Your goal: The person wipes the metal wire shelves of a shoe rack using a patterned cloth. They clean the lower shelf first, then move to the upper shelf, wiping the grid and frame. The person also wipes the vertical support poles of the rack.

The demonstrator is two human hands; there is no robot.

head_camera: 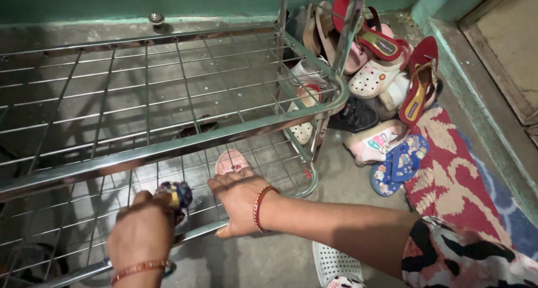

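Steel shoe rack (168,148) nearly bare: your right hand (238,201), grip released, sets a pink sandal (231,162) on its lower shelf; left hand (140,237) clenches a multicoloured sandal (178,194). Footwear pile (381,80) remains unshelved.

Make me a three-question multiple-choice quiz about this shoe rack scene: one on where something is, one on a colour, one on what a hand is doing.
1. Where does the pile of footwear lie?
A. On the rack's top shelf
B. On the floor right of the metal rack
C. In a box

2. What colour is the bangle on the right hand's wrist?
A. Red
B. Blue
C. Silver

3. What is the left hand doing?
A. Hanging free
B. Holding a patterned cloth wad at the lower shelf
C. Lifting a sandal

Answers: 1 B, the shoes are heaped beyond the rack's right end. 2 A, a red ring circles the wrist. 3 B, its fingers close on the wad, while the right hand rests on the lower shelf near a pink slipper.
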